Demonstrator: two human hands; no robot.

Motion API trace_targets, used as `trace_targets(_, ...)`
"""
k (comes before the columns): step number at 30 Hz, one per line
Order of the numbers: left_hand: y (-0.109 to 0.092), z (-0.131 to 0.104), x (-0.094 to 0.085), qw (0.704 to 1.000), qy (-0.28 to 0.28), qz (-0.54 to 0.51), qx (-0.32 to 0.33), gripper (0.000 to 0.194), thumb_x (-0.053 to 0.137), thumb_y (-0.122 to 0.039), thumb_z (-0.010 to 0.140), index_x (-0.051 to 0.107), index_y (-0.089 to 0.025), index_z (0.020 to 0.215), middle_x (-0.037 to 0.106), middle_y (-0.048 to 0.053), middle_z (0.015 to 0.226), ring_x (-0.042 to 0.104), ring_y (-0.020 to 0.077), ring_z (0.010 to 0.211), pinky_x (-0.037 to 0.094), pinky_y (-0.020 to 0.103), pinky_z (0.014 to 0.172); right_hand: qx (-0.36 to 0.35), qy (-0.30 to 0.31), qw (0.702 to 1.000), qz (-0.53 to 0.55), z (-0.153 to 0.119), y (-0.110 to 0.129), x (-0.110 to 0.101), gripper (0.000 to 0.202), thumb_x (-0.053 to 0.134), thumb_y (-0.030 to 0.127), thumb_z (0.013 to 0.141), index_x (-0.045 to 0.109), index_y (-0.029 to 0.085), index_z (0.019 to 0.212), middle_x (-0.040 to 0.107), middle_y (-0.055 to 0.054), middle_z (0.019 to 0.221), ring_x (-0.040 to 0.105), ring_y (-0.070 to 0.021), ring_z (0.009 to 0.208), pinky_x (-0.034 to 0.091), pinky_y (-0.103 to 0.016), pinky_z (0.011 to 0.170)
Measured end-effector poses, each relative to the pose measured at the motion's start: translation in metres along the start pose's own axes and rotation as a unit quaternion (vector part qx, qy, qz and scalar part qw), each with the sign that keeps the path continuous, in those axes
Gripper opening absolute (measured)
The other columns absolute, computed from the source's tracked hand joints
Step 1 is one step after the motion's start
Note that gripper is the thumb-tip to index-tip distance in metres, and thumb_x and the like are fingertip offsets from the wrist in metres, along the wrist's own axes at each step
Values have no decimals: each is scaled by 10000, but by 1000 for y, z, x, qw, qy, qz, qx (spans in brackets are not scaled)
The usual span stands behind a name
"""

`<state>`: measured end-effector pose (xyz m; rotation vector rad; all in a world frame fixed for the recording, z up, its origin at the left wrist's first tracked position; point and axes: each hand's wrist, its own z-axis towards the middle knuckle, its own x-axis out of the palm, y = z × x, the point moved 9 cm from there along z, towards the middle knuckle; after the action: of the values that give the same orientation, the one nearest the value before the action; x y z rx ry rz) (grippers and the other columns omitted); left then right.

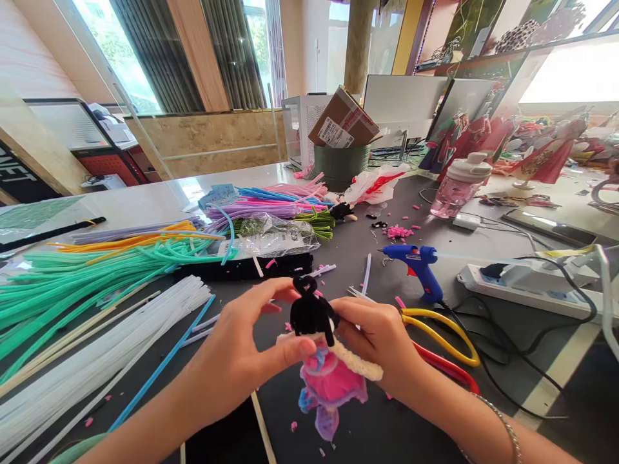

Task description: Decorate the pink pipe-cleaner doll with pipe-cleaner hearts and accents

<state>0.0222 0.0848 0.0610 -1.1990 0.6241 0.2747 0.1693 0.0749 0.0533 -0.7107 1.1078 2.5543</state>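
Note:
Between my hands, above the dark tabletop, is a small pipe-cleaner doll with black hair, a pink and purple skirt and a cream arm. My left hand grips it from the left, its thumb across the doll's upper body. The fingers of my right hand are pinched at the right side of the doll's black head; what exactly they hold there is hidden. Beyond my right hand lie scissors with yellow and red handles and a blue hot glue gun.
Bundles of green, white and purple pipe cleaners cover the left side. Pink scraps are scattered at the back. On the right are a power strip with cables and a pink bottle. A green bin holds a cardboard box.

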Motion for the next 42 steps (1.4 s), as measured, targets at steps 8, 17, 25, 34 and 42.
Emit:
trace_targets(8,-15,4,17,997,49,-66,-2,177,745,-287,726,683,-223,880,679,14,890,627,238,932,514,312,806,-35,-14,999,-19,-2,6,4,265,433,131,928,694,176,917,681,-19,672,575,-121,555,436,-205,519)
trace_targets(17,-20,1,14,989,20,-42,141,191,715,-276,813,659,-239,992,643,84,1123,576,286,1142,531,386,903,-63,-47,994,-76,-2,21,-2,280,420,106,904,653,167,762,656,-21,582,560,-126,484,393,-233,491)
trace_targets(25,-41,-24,6,934,-88,130,322,203,479,-206,941,648,-271,1033,535,80,1130,475,274,1156,460,459,986,-172,-60,978,-101,-10,46,-15,223,414,136,953,634,152,986,768,-57,814,664,-159,632,472,-293,577)
trace_targets(34,-62,-37,2,869,-225,199,393,294,655,-17,823,638,-304,764,426,-17,911,431,198,899,423,355,991,-62,-105,991,-50,-9,31,-42,173,512,107,929,656,167,1004,734,-26,778,657,-117,669,509,-218,620)
trace_targets(42,-54,-49,17,838,-171,266,444,283,682,-91,819,700,-366,880,436,-26,680,382,208,734,405,327,896,24,22,991,132,-7,17,-17,204,689,352,876,709,184,989,707,-1,779,602,-99,636,511,-175,575)
